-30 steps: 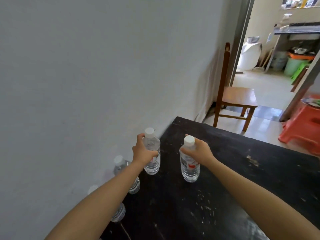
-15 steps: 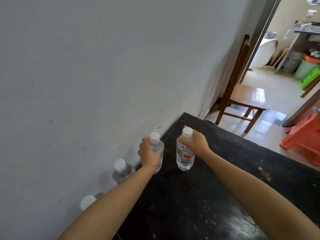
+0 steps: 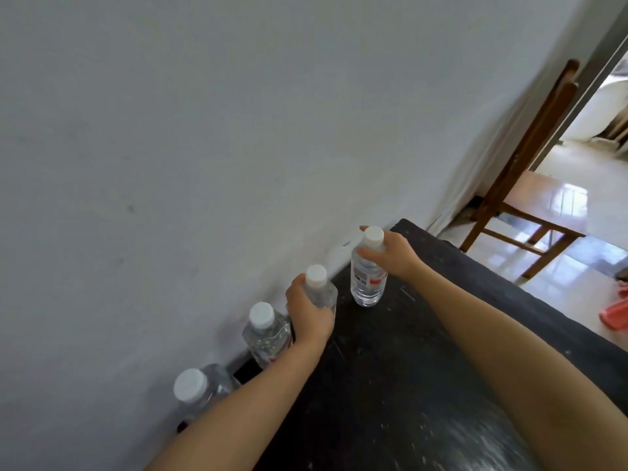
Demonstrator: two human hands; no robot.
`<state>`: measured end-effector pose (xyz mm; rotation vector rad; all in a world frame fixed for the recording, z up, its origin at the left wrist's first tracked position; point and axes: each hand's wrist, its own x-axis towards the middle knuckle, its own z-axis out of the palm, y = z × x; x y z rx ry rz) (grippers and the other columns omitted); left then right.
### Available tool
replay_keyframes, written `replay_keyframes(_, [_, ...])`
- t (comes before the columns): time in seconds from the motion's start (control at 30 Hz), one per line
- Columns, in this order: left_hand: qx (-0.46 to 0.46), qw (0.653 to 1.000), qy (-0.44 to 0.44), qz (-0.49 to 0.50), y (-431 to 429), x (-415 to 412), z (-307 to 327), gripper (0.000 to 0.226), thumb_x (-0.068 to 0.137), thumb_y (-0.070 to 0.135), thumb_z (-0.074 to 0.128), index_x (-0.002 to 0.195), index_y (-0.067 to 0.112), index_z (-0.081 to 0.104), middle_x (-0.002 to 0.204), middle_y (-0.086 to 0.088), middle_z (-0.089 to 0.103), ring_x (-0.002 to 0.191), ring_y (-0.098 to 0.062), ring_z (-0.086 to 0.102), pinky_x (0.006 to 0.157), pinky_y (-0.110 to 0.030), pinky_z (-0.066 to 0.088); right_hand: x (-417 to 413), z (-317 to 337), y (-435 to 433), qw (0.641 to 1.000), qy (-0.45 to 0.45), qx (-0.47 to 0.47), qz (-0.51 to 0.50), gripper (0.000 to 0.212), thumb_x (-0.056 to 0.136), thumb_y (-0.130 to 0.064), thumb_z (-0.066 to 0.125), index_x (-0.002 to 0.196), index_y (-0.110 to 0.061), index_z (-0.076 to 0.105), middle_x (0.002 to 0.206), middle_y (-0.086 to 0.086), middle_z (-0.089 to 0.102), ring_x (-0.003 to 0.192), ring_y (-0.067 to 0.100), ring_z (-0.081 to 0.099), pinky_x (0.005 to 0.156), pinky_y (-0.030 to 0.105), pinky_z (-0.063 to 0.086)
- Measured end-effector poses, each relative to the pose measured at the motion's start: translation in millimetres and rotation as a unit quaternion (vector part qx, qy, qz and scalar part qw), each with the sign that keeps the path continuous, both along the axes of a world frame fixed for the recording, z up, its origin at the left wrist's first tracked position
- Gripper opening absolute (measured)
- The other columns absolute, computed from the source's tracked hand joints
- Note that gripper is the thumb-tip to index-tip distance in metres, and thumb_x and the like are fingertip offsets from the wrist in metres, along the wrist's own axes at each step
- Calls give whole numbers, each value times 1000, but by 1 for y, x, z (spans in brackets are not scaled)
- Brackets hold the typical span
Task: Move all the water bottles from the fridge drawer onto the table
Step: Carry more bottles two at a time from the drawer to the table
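Several clear water bottles with white caps stand in a row along the wall on the black table [image 3: 424,351]. My left hand [image 3: 307,316] grips the third bottle [image 3: 321,287] around its body. My right hand [image 3: 390,254] holds the farthest bottle [image 3: 367,283] by its neck, just under the cap; this bottle has a red-marked label and stands upright on the table. Two more bottles stand nearer to me: the second bottle [image 3: 266,334] and the nearest bottle [image 3: 200,390], partly hidden behind my left forearm. The fridge drawer is out of view.
A grey wall [image 3: 204,147] runs along the table's left edge. Beyond the table's far end stands a wooden chair [image 3: 530,185] on a shiny tiled floor. A red plastic stool [image 3: 615,316] shows at the right edge.
Both hands have carried their bottles toward the wall, and the view has tilted down and left. The right-hand bottle now stands farther along the wall beyond the left-hand one.
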<state>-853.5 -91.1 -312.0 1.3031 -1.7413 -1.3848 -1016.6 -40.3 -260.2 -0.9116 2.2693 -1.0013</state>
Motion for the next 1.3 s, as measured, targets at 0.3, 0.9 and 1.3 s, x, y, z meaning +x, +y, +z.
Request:
replay_keyframes(0.3, [13,1000,1,-3,-10,-7,-2,48,78,16,66,122,11,48,123,-7,50,112,-21,49,103,-40,40,-3,-2,-24,997,-22,41,65,59,87,-23,61,140,-18,38,133,10,52,123,25,48,97,31,39])
replay_keyframes(0.9, [-33,999,-4,4,-7,-6,-15,45,79,14,66,120,14,48,117,-6,53,109,-21,50,97,-37,42,1,-12,-33,995,-19,96,-24,61,89,-34,55,137,-8,27,135,15,46,120,32,48,97,42,42])
replay_keyframes(1.3, [19,999,-37,-3,9,0,-8,92,82,3,64,147,13,0,157,-6,7,145,-21,7,116,-32,9,5,-13,-32,994,-2,93,-48,53,87,-33,58,131,-10,40,127,12,54,114,28,53,90,36,43])
